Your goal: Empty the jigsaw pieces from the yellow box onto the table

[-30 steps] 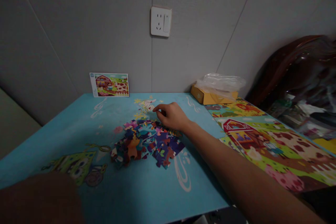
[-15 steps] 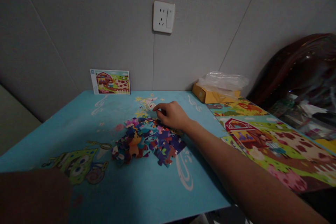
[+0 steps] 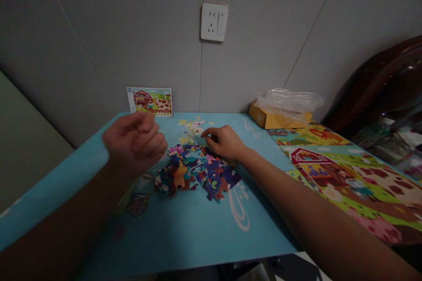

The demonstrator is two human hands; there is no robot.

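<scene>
A heap of loose puzzle pieces (image 3: 194, 173) in purple, blue and orange lies in the middle of a blue cartoon-printed table (image 3: 184, 228). My right hand (image 3: 224, 142) rests at the heap's far right edge, fingers curled and forefinger pointing left onto the pieces. Whether it grips a piece is hidden. My left hand (image 3: 136, 144) hovers above the table to the left of the heap, blurred by motion, fingers curled inward with nothing visible in them.
A small farm picture card (image 3: 150, 102) leans on the wall at the back. A yellow box under a clear plastic bag (image 3: 285, 109) sits back right. A large farm-scene puzzle board (image 3: 346, 175) covers the right side. A dark shiny object (image 3: 385, 92) stands far right.
My left arm has risen from the bottom left corner, and the hand now hovers beside the heap. My right hand has stayed at the heap's far edge. The camera shifted slightly left.
</scene>
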